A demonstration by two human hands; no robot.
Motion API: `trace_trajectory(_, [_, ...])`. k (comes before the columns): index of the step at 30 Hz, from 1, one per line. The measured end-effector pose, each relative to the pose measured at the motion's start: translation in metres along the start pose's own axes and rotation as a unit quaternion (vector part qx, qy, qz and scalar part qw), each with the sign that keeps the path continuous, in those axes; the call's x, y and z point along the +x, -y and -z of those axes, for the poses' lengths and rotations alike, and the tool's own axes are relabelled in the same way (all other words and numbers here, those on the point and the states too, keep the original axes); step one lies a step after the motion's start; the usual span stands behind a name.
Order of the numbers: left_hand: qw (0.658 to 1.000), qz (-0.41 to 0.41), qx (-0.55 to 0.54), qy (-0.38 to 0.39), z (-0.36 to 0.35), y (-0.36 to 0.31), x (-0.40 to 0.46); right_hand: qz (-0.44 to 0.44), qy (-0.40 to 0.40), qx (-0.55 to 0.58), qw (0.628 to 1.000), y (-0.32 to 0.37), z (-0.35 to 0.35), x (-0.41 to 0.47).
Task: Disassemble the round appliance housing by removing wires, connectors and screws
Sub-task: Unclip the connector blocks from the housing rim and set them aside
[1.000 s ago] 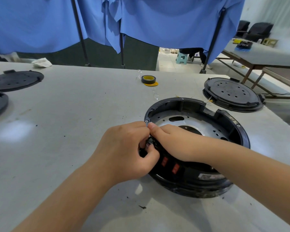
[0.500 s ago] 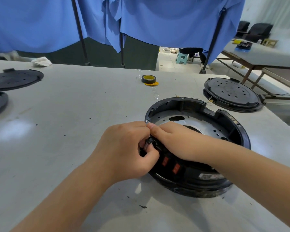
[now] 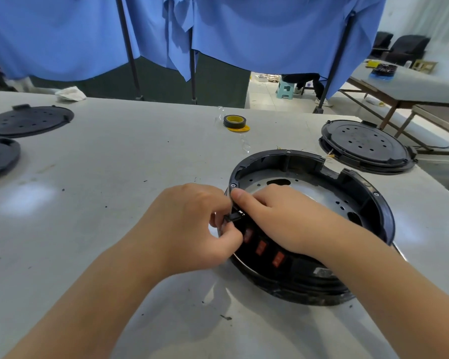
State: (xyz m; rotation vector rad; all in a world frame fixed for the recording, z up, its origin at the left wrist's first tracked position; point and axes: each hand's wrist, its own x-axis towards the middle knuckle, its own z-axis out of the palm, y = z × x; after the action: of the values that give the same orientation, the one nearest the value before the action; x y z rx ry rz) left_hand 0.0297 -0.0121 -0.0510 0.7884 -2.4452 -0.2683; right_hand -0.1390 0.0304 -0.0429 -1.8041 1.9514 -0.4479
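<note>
At the housing [image 3: 373, 203] wall's near edge, the left hand [image 3: 189, 229] pinches a small black connector [image 3: 233, 217] to pull it free, while just beside that pinch the right hand [image 3: 283, 218] curls over the rim, likely steadying it.

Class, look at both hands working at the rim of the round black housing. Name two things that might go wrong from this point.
1. The left hand pinches a small black connector at the housing wall; a hard pull might snap it or tear its wires.
2. The housing seems steadied only by the right hand; it may slide on the smooth table if that grip slips.
</note>
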Motion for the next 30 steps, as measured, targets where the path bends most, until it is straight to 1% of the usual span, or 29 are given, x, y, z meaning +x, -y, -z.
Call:
trace_trajectory(2, [1.0, 0.02, -0.021, 0.011, 0.001, 0.002, 0.001, -0.004, -0.004, -0.005, 1.0, 0.0, 0.002, -0.003])
trace_trajectory(4, [0.999, 0.023, -0.034, 0.018, 0.003, 0.003, 0.002, 0.001, -0.005, -0.007, 1.0, 0.001, 0.003, -0.005])
trace_trajectory(7, [0.998, 0.023, -0.048, 0.023, 0.005, 0.002, 0.001, 0.005, 0.012, 0.024, 1.0, 0.004, 0.004, -0.007])
trace_trajectory(9, [0.997, 0.033, -0.062, 0.03, 0.009, 0.002, 0.0, 0.004, 0.007, 0.038, 0.999, 0.005, 0.004, -0.007])
trace_trajectory(11, [0.993, 0.058, -0.099, 0.04, 0.012, 0.005, 0.0, 0.001, 0.005, 0.05, 0.999, 0.005, 0.004, -0.007])
trace_trajectory(13, [0.984, 0.095, -0.145, 0.04, 0.016, 0.011, 0.001, -0.004, 0.019, 0.068, 0.997, 0.004, 0.003, -0.008])
trace_trajectory(15, [0.978, 0.139, -0.151, 0.026, 0.017, 0.02, 0.002, -0.017, 0.039, 0.084, 0.996, 0.003, 0.004, -0.008])
trace_trajectory(18, [0.972, 0.207, -0.113, 0.015, 0.007, 0.036, 0.004, -0.026, 0.047, 0.078, 0.996, 0.004, 0.006, -0.008])
trace_trajectory(21, [0.964, 0.251, -0.091, 0.015, -0.012, 0.048, 0.006, -0.019, 0.034, 0.038, 0.999, 0.006, 0.006, -0.008])
trace_trajectory(25, [0.964, 0.263, -0.021, 0.018, -0.033, 0.056, 0.007, -0.014, 0.005, -0.021, 1.0, 0.004, 0.005, -0.007])
trace_trajectory(30, [0.963, 0.261, 0.056, 0.028, -0.033, 0.061, 0.006, -0.018, 0.002, -0.012, 1.0, 0.003, 0.007, -0.007])
